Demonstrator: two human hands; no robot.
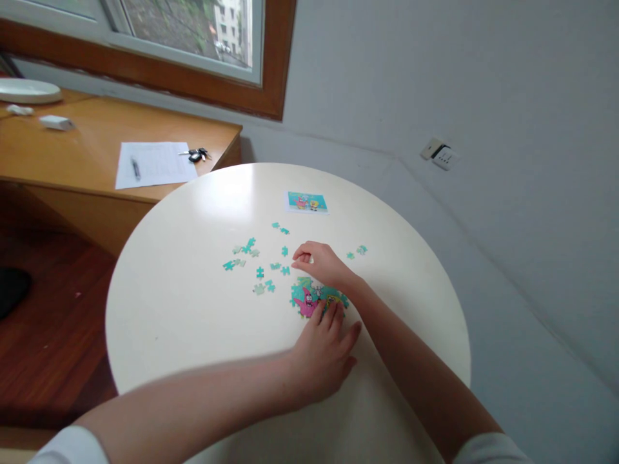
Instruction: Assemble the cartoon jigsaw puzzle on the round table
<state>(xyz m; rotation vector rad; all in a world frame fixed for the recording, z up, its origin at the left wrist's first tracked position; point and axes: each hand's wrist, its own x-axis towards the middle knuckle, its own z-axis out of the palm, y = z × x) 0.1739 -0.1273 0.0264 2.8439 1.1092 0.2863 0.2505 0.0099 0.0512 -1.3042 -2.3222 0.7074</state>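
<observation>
Left hand: released, flat on pink-and-teal cardboard puzzle patch.
Right hand: pinched beyond patch; contents unclear.
Risk: patch split if shoved.

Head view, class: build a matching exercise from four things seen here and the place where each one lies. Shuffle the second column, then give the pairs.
Things:
1 keys
2 pen
3 picture card
4 left hand

Places:
A lying on the left part of the sheet of paper
B fingers resting on the near edge of the assembled puzzle patch
C far side of the round table
D on the wooden desk, at the paper's far right corner

Pairs: 1-D, 2-A, 3-C, 4-B
</observation>
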